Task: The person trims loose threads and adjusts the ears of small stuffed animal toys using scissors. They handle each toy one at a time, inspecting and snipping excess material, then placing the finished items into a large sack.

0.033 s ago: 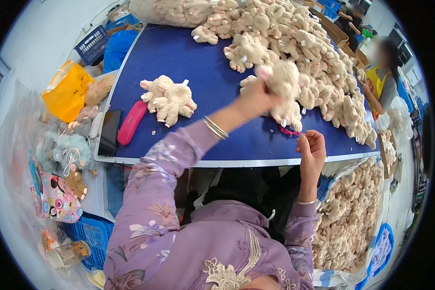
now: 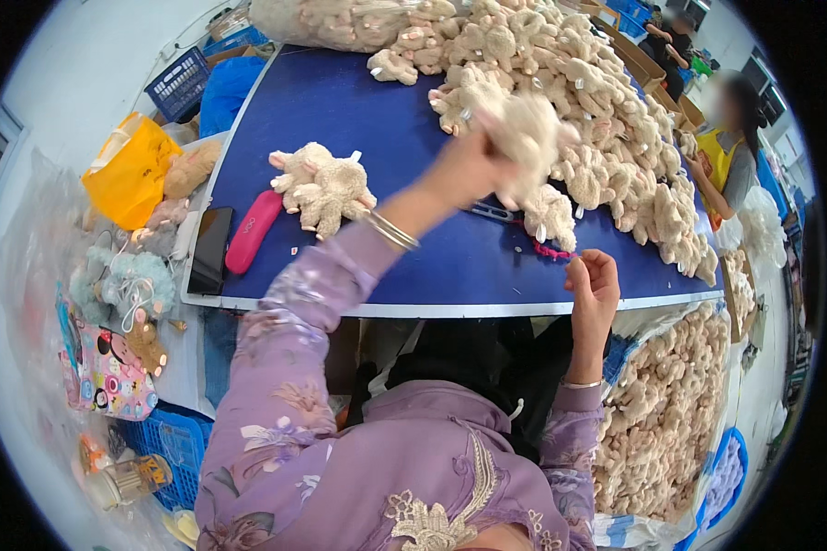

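Observation:
My left hand (image 2: 469,170) reaches across the blue table and is closed on a cream plush toy (image 2: 528,133), slightly blurred, held above the tabletop. Another cream plush (image 2: 551,216) lies just below it, next to a bright pink band (image 2: 549,252). At the table's near edge my right hand (image 2: 594,289) is raised, thumb and forefinger pinched together; whatever they hold is too small to make out. A dark blue tool (image 2: 492,212) lies partly hidden under the held plush. To the left sits a small group of cream plush pieces (image 2: 323,188).
A large heap of cream plush toys (image 2: 606,119) covers the table's right and far side. A pink case (image 2: 254,232) and a black phone (image 2: 210,250) lie at the left edge. By my right side stands a sack of plush pieces (image 2: 662,413). A co-worker (image 2: 730,147) is at the right.
My left hand has moved a little to the left with the plush toy, uncovering part of the dark blue tool. My right hand has hardly moved.

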Tool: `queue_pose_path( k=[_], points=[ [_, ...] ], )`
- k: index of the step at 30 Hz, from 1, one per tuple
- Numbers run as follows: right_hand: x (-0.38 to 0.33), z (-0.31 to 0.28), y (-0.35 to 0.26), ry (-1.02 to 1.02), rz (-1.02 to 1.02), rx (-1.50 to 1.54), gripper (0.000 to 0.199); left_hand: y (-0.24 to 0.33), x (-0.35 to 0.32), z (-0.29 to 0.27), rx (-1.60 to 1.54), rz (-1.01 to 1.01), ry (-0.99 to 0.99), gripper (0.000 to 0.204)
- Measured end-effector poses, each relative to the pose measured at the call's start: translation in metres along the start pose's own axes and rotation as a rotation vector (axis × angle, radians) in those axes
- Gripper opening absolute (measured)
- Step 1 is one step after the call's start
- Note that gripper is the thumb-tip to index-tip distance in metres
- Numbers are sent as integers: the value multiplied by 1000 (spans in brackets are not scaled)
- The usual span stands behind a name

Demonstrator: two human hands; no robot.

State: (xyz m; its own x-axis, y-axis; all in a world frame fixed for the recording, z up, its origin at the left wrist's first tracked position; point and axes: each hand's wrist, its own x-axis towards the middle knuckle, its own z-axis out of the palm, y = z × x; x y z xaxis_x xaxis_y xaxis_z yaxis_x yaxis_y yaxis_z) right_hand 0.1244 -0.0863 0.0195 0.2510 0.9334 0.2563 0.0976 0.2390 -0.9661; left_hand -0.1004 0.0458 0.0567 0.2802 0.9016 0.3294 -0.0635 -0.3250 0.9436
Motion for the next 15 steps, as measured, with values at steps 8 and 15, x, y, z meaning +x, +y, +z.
queue_pose_path(
  k=[8, 15],
  points=[
    [2, -37, 53, 36, 48, -168, 10, 28, -46, -297, 578, -271, 335, 33],
    [0, -40, 55, 13, 26, -204, 9, -44, -85, -327, 1408, -66, 483, 57]
  ],
)
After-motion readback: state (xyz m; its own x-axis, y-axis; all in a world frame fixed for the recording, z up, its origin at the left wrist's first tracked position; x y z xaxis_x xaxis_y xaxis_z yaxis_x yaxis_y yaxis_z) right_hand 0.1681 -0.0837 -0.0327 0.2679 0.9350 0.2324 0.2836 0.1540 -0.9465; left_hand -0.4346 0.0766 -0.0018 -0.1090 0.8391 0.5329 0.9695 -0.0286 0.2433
